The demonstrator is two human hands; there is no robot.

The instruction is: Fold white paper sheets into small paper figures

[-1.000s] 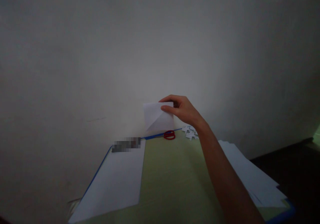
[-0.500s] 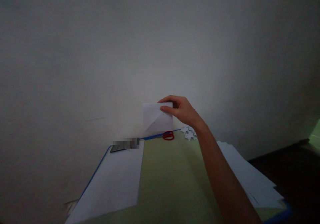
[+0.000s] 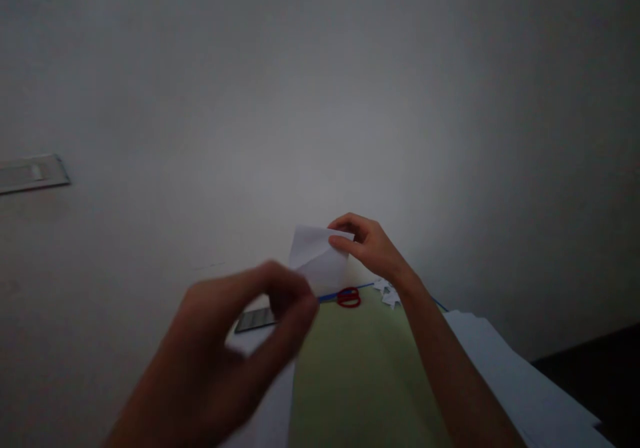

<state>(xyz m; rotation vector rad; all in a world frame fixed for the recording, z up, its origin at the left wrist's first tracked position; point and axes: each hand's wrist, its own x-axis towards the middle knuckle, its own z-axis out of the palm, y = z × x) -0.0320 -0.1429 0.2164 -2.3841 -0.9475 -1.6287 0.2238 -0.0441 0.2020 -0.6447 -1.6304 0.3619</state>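
My right hand (image 3: 367,243) holds a folded sheet of white paper (image 3: 320,255) up in front of the wall, with the thumb on its near face and the fingers behind its upper right edge. A slanting fold line crosses the paper. Close to the camera and blurred is my left hand (image 3: 240,348), its thumb and fingers pressed together in a pinch. Whether anything is between those fingertips cannot be made out. They overlap the paper's lower left corner in view; contact is unclear. Below the paper lie scissors with red handles (image 3: 349,297).
White paper stars (image 3: 389,293) lie at the table's far edge. White sheets (image 3: 520,375) are stacked on the right, and another white sheet (image 3: 273,401) with a dark flat object (image 3: 255,319) is on the left. A plain wall (image 3: 320,101) stands behind the green tabletop (image 3: 360,368).
My left hand has come into view from the lower left. The paper in my right hand has tilted slightly. The camera view has shifted, showing a wall panel at the left.
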